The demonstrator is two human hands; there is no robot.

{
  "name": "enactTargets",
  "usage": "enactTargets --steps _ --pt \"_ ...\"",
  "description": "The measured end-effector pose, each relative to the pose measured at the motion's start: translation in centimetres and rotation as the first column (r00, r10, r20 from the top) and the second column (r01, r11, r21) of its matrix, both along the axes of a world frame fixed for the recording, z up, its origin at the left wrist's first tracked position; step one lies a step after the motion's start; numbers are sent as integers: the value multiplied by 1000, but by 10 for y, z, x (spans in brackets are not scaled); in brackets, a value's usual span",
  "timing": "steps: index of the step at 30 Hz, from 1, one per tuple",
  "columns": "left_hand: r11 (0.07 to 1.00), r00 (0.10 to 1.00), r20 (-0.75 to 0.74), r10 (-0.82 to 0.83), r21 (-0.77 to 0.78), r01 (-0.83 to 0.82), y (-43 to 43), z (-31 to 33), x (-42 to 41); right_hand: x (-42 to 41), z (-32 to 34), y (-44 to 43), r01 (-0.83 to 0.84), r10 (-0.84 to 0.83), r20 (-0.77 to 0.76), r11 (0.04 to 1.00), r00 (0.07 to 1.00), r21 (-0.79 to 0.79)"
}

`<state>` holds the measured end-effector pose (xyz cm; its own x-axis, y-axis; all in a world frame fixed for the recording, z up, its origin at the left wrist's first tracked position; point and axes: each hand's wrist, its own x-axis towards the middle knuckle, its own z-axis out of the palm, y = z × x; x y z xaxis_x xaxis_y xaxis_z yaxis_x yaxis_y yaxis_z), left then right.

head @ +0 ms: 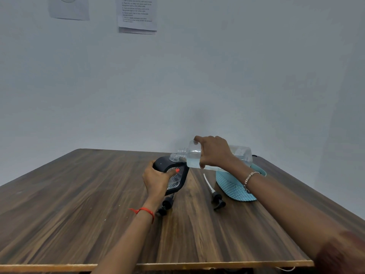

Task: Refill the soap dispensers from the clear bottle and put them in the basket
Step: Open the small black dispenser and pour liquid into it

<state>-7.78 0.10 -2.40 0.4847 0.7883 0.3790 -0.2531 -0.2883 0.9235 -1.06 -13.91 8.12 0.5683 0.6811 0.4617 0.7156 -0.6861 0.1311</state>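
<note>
1. Head view is showing the pouring step under way: the right hand (214, 153) is wrapping its fingers round the middle of the clear plastic refill bottle (218, 155) and tipping it nearly level, its open threaded neck pointing toward the dispenser.

2. Just beside that neck, the left hand (158, 177) is closing round the black-sleeved clear soap dispenser (173, 175), tilting it so its uncapped mouth is meeting the bottle's neck; the two mouths are looking as if they are touching or nearly so, though I cannot tell which.

3. Pale liquid is lying along the lower side of the bottle and reaching toward the neck; whether it is flowing yet I cannot tell.

4. Behind the bottle, the light-blue woven basket (235, 186) is standing on the brown wood-grain table (79, 204), with something dark partly hidden inside it.

5. Two black pump heads are lying on the table nearer the person than the bottle: one with a white dip tube (214, 196) just beside the basket, another (166, 205) below the dispenser.

6. Judging by this, filling is only midway. The next move is calling for a slow, steady tilt with the mouths kept aligned, then righting the bottle, screwing a pump back on and placing the dispenser in the basket.
</note>
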Motion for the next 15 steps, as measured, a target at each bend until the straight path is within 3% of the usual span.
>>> enactTargets --steps 15 --pt "1000 1000 0 -3 14 3 -5 -5 -1 -2 -2 -5 19 -19 -22 1000 1000 -3"
